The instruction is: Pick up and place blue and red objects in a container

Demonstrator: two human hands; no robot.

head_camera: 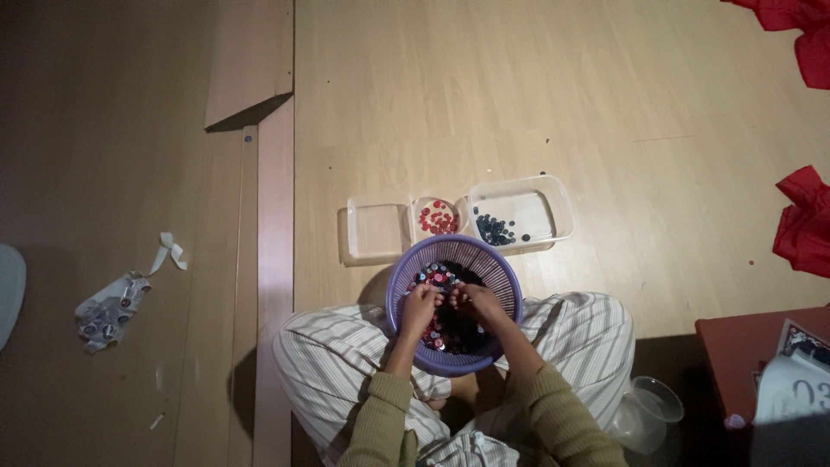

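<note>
A purple slatted plastic basket (506, 278) rests between my crossed legs and holds a heap of small red, dark and pale round pieces (439, 277). Both hands are down inside it. My left hand (420, 306) has its fingers curled into the pieces at the left. My right hand (475, 300) is bent over the pieces beside it. Whether either hand pinches a piece is hidden. Beyond the basket stand three clear tubs: a square one (377, 230) with nothing in it, a small round one (438, 217) with red pieces, and a larger one (524, 212) with dark blue pieces.
A crumpled wrapper with a white strip (112, 305) lies on the floor at left. Red cloth (806, 227) lies at the right edge and top right. A clear cup (647, 411) sits by my right knee, next to a dark red low table (743, 355).
</note>
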